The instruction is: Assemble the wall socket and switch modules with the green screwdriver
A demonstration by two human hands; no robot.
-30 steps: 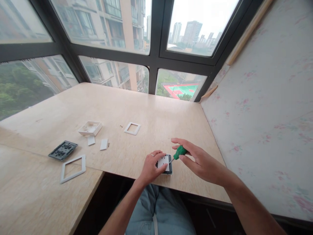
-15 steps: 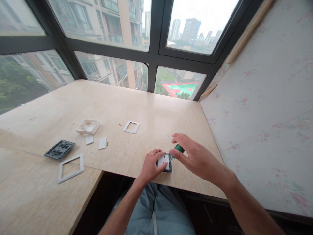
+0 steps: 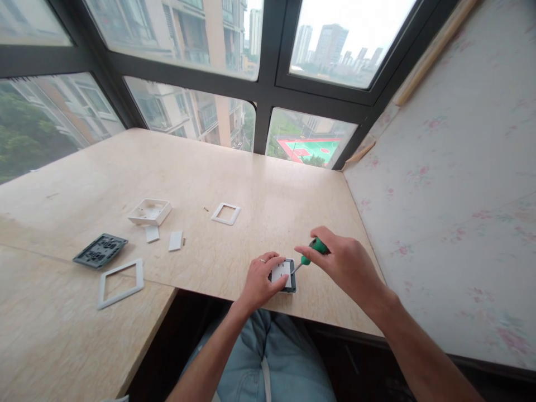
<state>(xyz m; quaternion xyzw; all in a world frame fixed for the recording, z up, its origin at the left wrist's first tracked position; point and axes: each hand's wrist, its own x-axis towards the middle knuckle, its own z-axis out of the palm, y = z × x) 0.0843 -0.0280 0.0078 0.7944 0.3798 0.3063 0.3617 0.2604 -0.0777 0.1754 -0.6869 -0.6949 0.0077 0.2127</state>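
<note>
Near the counter's front edge lies a wall socket (image 3: 281, 272) with a white slotted face and a dark grey surround. My left hand (image 3: 263, 277) grips it, thumb across the face and fingers along the far side. In my right hand (image 3: 341, 257) is a screwdriver (image 3: 309, 255) with a green and black handle, held tilted. Its thin shaft reaches down to the socket's right side, where the tip meets the edge of the white face. Whether the tip sits in a screw or a gap is too small to tell.
On the stone counter (image 3: 201, 178) lie a white square frame (image 3: 226, 220), a white mounting box (image 3: 149, 219), two white cover pieces (image 3: 175, 240), a dark grey socket back (image 3: 100, 250) and a larger white frame (image 3: 139, 276). A papered wall (image 3: 439, 223) bounds the right; windows stand behind.
My right hand has drawn right and tilted the screwdriver lower, so more of its handle and shaft shows. My left hand stays on the socket. The view has shifted slightly.
</note>
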